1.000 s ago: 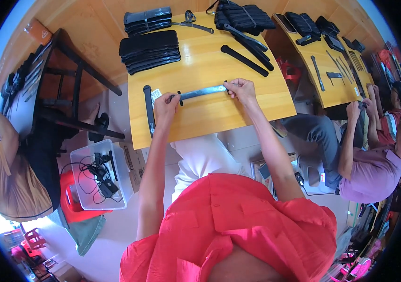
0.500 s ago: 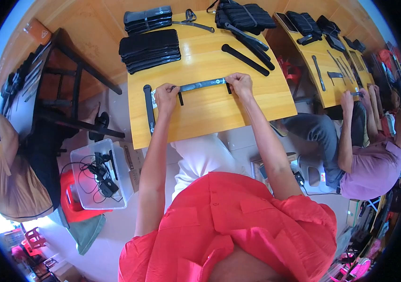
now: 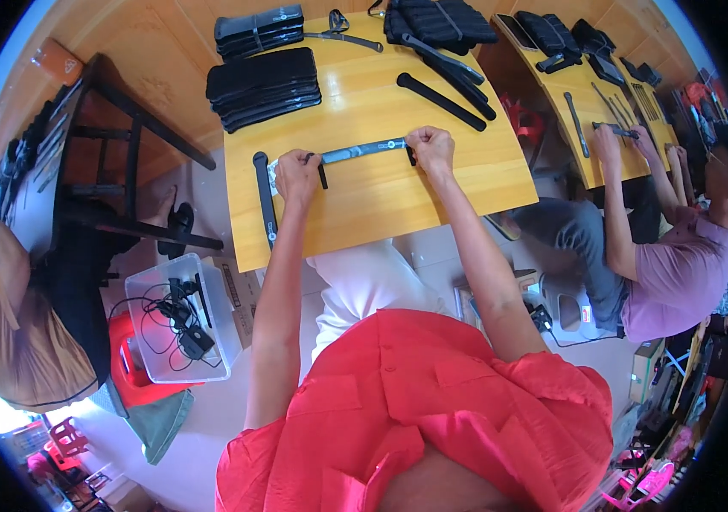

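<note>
A dark strap point(image 3: 364, 151) with light print is stretched between my two hands, above the yellow wooden table point(image 3: 364, 205). My left hand point(image 3: 298, 175) pinches its left end, with a short black piece hanging beside the fingers. At the other end, my right hand point(image 3: 431, 152) is closed on the strap, and another black piece shows under the fingers. Just left of my left hand a second black strap point(image 3: 265, 198) lies lengthwise on the table, next to a small whitish label partly covered by the hand.
Stacks of folded black straps point(image 3: 263, 85) and a banded bundle point(image 3: 441, 26) sit at the table's back. A loose black strap point(image 3: 441, 101) lies at right. Co-workers sit on both sides, one at another table point(image 3: 590, 171). A clear bin point(image 3: 229, 341) of cables stands on the floor.
My hands keep their hold on the strap, barely moving. The view has shifted slightly. At the right table, the co-worker's hands have moved away from the near edge, holding a dark strap.
</note>
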`<state>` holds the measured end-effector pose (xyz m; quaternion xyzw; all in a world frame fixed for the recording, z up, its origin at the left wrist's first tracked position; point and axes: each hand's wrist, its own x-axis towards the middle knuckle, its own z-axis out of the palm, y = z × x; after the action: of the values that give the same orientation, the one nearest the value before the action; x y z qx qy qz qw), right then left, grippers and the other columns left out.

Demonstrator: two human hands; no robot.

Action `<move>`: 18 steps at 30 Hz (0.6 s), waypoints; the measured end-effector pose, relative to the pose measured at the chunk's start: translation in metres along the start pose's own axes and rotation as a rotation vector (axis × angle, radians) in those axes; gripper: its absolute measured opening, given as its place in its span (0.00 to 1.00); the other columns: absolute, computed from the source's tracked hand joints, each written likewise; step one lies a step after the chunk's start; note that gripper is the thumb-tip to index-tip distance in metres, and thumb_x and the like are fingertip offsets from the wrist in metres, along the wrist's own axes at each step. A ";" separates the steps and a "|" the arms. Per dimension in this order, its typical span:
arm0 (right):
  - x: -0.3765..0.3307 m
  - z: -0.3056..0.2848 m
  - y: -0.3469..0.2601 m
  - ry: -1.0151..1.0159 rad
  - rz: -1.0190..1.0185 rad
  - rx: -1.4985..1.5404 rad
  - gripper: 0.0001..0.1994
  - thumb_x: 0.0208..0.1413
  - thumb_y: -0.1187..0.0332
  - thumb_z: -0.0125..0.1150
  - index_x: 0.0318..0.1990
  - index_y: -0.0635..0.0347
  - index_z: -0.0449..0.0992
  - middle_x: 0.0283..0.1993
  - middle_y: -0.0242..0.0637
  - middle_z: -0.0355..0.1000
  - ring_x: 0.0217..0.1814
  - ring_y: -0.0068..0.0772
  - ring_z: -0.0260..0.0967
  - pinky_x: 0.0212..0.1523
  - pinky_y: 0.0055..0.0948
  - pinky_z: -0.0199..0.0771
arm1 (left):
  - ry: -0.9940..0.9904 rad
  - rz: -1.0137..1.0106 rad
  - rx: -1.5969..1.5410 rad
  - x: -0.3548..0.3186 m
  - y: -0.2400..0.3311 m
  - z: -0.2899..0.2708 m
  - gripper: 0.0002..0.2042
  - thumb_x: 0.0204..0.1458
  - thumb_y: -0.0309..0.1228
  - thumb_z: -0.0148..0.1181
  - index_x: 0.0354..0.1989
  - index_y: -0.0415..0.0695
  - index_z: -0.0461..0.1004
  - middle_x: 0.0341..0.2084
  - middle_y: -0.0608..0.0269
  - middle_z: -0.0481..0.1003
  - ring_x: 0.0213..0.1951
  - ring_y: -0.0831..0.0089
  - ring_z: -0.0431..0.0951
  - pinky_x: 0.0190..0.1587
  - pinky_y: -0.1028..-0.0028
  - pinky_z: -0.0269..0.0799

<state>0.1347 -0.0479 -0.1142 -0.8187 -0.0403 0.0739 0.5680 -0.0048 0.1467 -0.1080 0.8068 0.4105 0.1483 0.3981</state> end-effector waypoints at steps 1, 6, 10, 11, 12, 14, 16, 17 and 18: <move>0.001 0.001 0.001 -0.002 0.002 -0.001 0.03 0.41 0.74 0.64 0.23 0.65 0.77 0.17 0.34 0.71 0.17 0.23 0.67 0.19 0.23 0.68 | 0.008 0.001 0.009 0.000 0.000 0.000 0.11 0.40 0.36 0.64 0.28 0.40 0.79 0.27 0.54 0.78 0.33 0.59 0.78 0.36 0.65 0.71; 0.010 0.003 0.014 0.038 -0.027 -0.068 0.03 0.40 0.73 0.64 0.24 0.63 0.78 0.20 0.37 0.73 0.20 0.27 0.70 0.25 0.27 0.71 | 0.016 0.021 0.015 0.001 0.002 0.000 0.12 0.40 0.36 0.64 0.29 0.40 0.79 0.27 0.54 0.78 0.33 0.58 0.78 0.36 0.65 0.70; 0.007 0.005 0.012 0.034 -0.021 -0.073 0.04 0.40 0.72 0.64 0.24 0.63 0.78 0.20 0.38 0.74 0.20 0.29 0.71 0.26 0.27 0.71 | 0.025 0.014 0.025 0.004 -0.004 0.001 0.12 0.39 0.36 0.65 0.29 0.41 0.79 0.28 0.54 0.78 0.33 0.58 0.78 0.37 0.65 0.70; 0.007 0.005 0.012 0.035 -0.020 -0.071 0.04 0.40 0.72 0.64 0.24 0.63 0.78 0.20 0.38 0.74 0.20 0.29 0.71 0.26 0.27 0.71 | 0.024 0.014 0.026 0.005 -0.005 0.002 0.12 0.39 0.36 0.65 0.29 0.41 0.79 0.28 0.54 0.78 0.33 0.58 0.78 0.37 0.65 0.70; 0.007 0.005 0.011 0.037 -0.020 -0.068 0.04 0.40 0.72 0.64 0.24 0.63 0.78 0.19 0.38 0.74 0.20 0.29 0.71 0.26 0.27 0.71 | 0.024 0.005 0.033 0.005 -0.005 0.002 0.12 0.39 0.36 0.65 0.29 0.41 0.79 0.28 0.54 0.78 0.33 0.59 0.78 0.37 0.65 0.70; 0.008 0.004 0.013 0.053 -0.038 -0.080 0.04 0.39 0.72 0.64 0.23 0.64 0.78 0.19 0.38 0.73 0.20 0.28 0.71 0.25 0.27 0.71 | 0.019 0.000 0.041 0.004 -0.002 0.003 0.12 0.40 0.36 0.65 0.29 0.41 0.79 0.28 0.55 0.78 0.33 0.59 0.78 0.38 0.65 0.70; 0.006 0.004 0.012 0.069 -0.057 -0.092 0.04 0.39 0.72 0.64 0.23 0.64 0.78 0.19 0.38 0.73 0.19 0.28 0.71 0.25 0.27 0.71 | 0.025 0.008 0.059 0.002 0.000 0.002 0.12 0.40 0.36 0.65 0.29 0.42 0.79 0.28 0.55 0.78 0.33 0.59 0.78 0.38 0.66 0.70; 0.004 0.004 0.009 0.061 -0.045 -0.063 0.04 0.39 0.73 0.64 0.23 0.64 0.78 0.18 0.38 0.73 0.18 0.28 0.71 0.23 0.27 0.71 | 0.021 0.008 0.059 0.002 0.000 0.002 0.12 0.40 0.36 0.65 0.29 0.42 0.79 0.28 0.55 0.78 0.33 0.59 0.78 0.38 0.66 0.70; 0.002 0.004 0.007 0.052 -0.033 -0.034 0.03 0.39 0.74 0.64 0.22 0.64 0.78 0.18 0.38 0.73 0.17 0.28 0.70 0.21 0.26 0.71 | 0.023 0.002 0.072 0.002 0.000 0.000 0.11 0.40 0.36 0.65 0.29 0.42 0.79 0.28 0.56 0.78 0.33 0.59 0.78 0.38 0.66 0.70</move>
<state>0.1363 -0.0461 -0.1220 -0.8291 -0.0404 0.0427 0.5560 -0.0033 0.1479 -0.1084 0.8192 0.4196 0.1431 0.3639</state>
